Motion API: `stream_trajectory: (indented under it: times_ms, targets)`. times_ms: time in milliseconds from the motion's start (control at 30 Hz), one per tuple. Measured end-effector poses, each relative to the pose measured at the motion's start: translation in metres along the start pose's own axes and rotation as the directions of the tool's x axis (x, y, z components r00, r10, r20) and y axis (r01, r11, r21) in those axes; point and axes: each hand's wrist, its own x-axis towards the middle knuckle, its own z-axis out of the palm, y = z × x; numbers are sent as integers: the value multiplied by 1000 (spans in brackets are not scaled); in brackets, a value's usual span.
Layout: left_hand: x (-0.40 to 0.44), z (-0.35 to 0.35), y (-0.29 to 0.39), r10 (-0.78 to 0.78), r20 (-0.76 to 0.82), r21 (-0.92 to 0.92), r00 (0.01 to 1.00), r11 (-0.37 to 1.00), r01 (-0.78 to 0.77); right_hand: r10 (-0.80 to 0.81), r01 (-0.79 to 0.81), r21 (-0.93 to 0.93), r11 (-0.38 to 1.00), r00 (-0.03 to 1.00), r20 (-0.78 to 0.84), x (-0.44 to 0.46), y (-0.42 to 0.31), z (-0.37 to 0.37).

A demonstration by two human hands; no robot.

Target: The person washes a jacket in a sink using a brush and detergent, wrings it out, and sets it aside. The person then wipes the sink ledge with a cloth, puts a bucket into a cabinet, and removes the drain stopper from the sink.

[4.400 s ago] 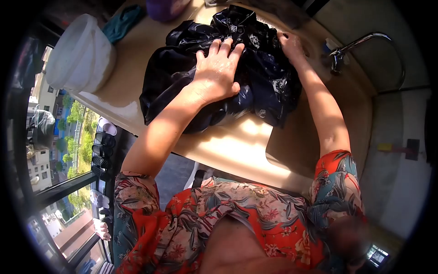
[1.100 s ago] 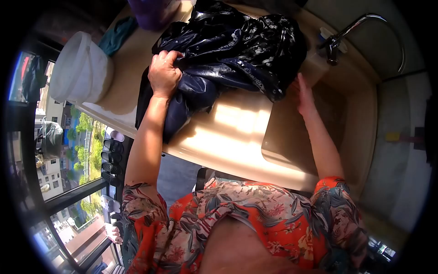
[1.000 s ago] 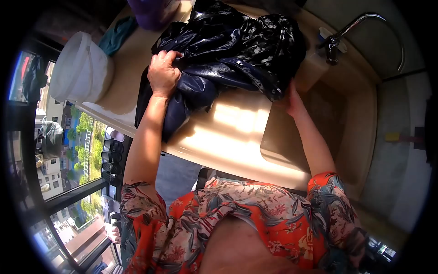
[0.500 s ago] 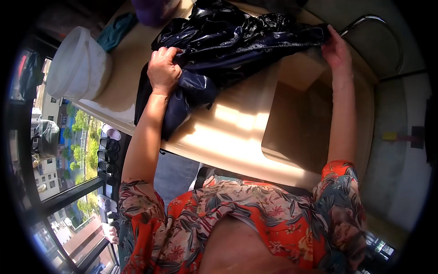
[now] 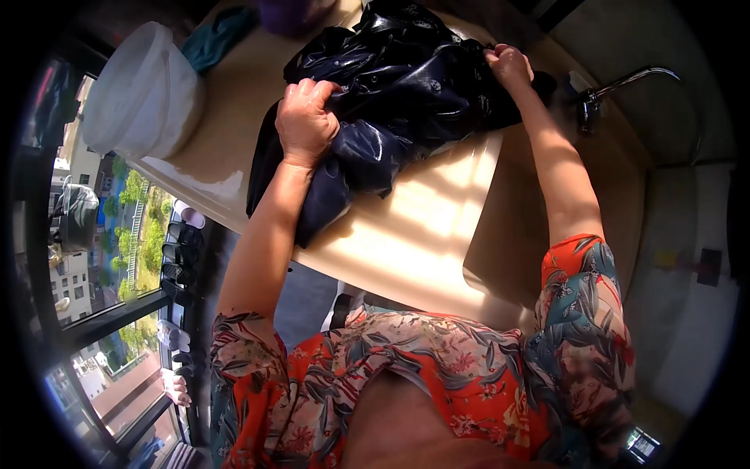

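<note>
In the head view, a wet, glossy navy-black cloth (image 5: 406, 82) lies bunched and creased across the middle of a smooth beige desk (image 5: 391, 254), its upper part toward the far edge and one lower fold hanging down toward the near edge on the left. The person's left hand (image 5: 307, 121) has its fingers curled into the left side of the cloth, thumb alongside, gripping a gathered handful. The right hand (image 5: 509, 66) is closed in a pinch on the cloth's far right part, with a dark end of it showing just beyond the wrist. At the desk's right end is a sunken beige basin (image 5: 508, 215), largely in shadow, and behind it, near the far right corner, stands a curved chrome faucet (image 5: 587, 109). A white plastic bucket (image 5: 144, 94) stands at the desk's left end, tilted in the view, with a crumpled teal cloth (image 5: 221, 37) just beside it. A rounded purple object (image 5: 297, 14) sits by the far edge, partly cut off. Bands of sunlight fall on the desk's bare front portion. Dark slippers (image 5: 180, 254) stand in a row beside the window frame (image 5: 117, 319), beyond the left edge.
</note>
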Motion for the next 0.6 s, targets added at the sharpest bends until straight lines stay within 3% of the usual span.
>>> stream_trajectory:
  times_ms: [67,133,200,267,300,367,400,433,467,533,600]
  targets:
    - [0,-1,1,-4,-10,0,1000,1000,4,-124,152,312,938,987,-107,-3,-15,-28]
    - [-1,-4,3,-8,1,-15,1000,1000,8,-250,259,476,840,965,-85,-59,-72,-80]
    - [-1,-8,3,6,12,-19,1000,1000,-6,-403,412,419,809,908,-115,-110,-106,-69]
    - [-1,-10,6,6,28,-31,1000,1000,-5,-538,560,211,801,829,-157,-123,-94,0]
    - [-3,-11,5,25,37,-21,999,999,-25,-523,532,167,830,847,-95,-112,-83,24]
    - [-4,-8,3,50,28,-34,998,998,-49,-404,371,256,893,910,93,-57,-51,42]
    - [-1,-7,2,75,10,-43,997,996,-74,-381,263,489,832,911,158,-29,-20,59]
    - [-3,-6,1,55,32,-48,998,997,-54,-372,124,719,684,907,198,-9,8,75]
    - [-2,-5,1,49,23,-63,999,997,-47,-407,368,232,900,901,152,-1,-5,33]
    - [-1,-5,1,31,11,-88,999,996,-30,-301,131,607,784,935,188,8,17,18]
    - [-2,-9,0,-35,33,-140,999,989,39,-181,-121,758,641,936,302,12,27,12]
